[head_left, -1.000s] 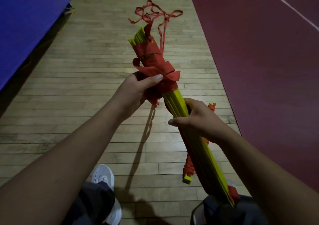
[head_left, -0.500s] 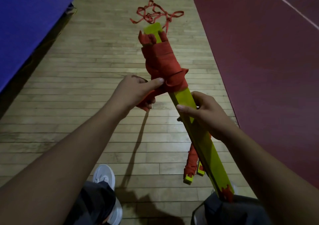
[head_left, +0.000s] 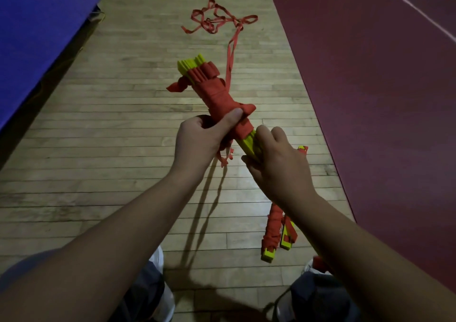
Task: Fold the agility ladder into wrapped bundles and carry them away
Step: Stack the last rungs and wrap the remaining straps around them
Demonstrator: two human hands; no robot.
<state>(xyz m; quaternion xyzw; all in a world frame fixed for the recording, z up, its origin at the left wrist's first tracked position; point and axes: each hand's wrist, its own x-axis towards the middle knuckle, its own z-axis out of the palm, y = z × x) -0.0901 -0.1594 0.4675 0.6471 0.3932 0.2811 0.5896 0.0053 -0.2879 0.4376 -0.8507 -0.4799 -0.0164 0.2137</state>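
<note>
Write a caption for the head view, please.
Left hand and right hand grip the ladder bundle; red strap trails onto floor.

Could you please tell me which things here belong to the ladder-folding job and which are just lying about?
Job: ladder bundle, gripped by left hand and right hand; loose red strap trailing across the floor; second wrapped bundle.
Lying about: blue mat; red court surface.

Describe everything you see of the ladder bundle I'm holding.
The ladder bundle is a stack of flat yellow plastic-looking rungs, its far half wound in red strap. It tilts away above the wooden floor. The left hand grips the wrap, the right hand the bare rungs. A loose strap trails off it.
</note>
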